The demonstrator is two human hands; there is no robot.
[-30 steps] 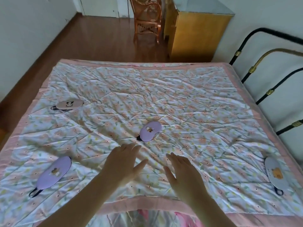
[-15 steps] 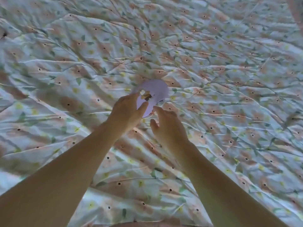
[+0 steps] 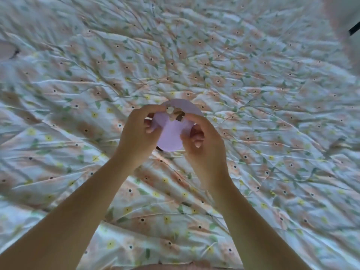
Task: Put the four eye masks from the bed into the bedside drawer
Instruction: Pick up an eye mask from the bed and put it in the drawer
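A lilac eye mask (image 3: 172,131) with a small cartoon patch is held just above the middle of the floral quilt (image 3: 253,90). My left hand (image 3: 136,133) pinches its left edge and my right hand (image 3: 202,141) pinches its right edge, so both hands hold it. A bit of its black strap peeks out below the mask. The rim of another pale eye mask (image 3: 6,50) shows at the far left edge of the frame. The other masks and the bedside drawer are out of view.
The wrinkled quilt fills almost the whole view. A black bar of the bed's headboard (image 3: 354,29) crosses the top right corner, and the quilt's pink border (image 3: 175,267) runs along the bottom edge.
The view has dropped close over the bed. My hands have reached the lilac eye mask in the middle, closed on its two sides and lifted it off the quilt.
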